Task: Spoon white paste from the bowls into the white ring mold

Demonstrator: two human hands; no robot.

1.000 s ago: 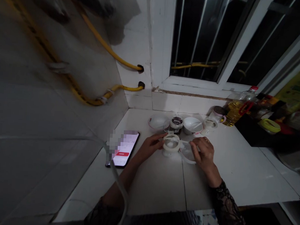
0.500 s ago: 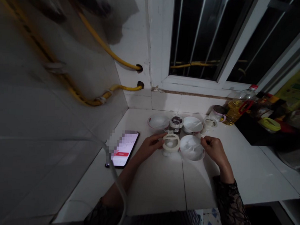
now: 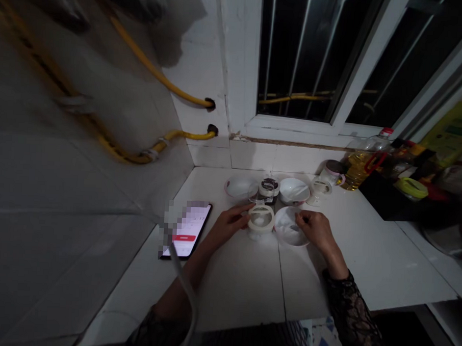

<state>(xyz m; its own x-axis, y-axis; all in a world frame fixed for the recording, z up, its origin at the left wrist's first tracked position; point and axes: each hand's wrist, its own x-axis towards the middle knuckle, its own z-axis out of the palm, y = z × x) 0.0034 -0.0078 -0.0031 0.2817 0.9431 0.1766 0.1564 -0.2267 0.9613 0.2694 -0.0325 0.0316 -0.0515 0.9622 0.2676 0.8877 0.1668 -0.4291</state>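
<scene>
My left hand [image 3: 232, 225] holds the left side of a small clear jar [image 3: 260, 232] with a cream rim, its fingers at the rim and hinged lid. White contents show inside. To the right of the jar stands a white bowl [image 3: 285, 235] with pale stuff in it. Over the bowl's right side, my right hand [image 3: 317, 229] is closed in a pinch on a white spoon, largely hidden by the fingers. Just behind the jar is another lidded jar [image 3: 269, 188] with dark contents, its clear lid raised.
Behind are a bowl [image 3: 238, 187], a second bowl with a spoon [image 3: 293, 192] and a third jar [image 3: 319, 191]. Farther right are a mug [image 3: 332, 172], an oil bottle [image 3: 359, 166] and a black box [image 3: 385, 202] of condiments. A lit phone [image 3: 192, 230] lies left, with a grey cable [image 3: 184, 283] in front.
My right hand has moved left, from the bowl's right rim to over its inside. My left hand stays at the jar. The whole view has shifted slightly.
</scene>
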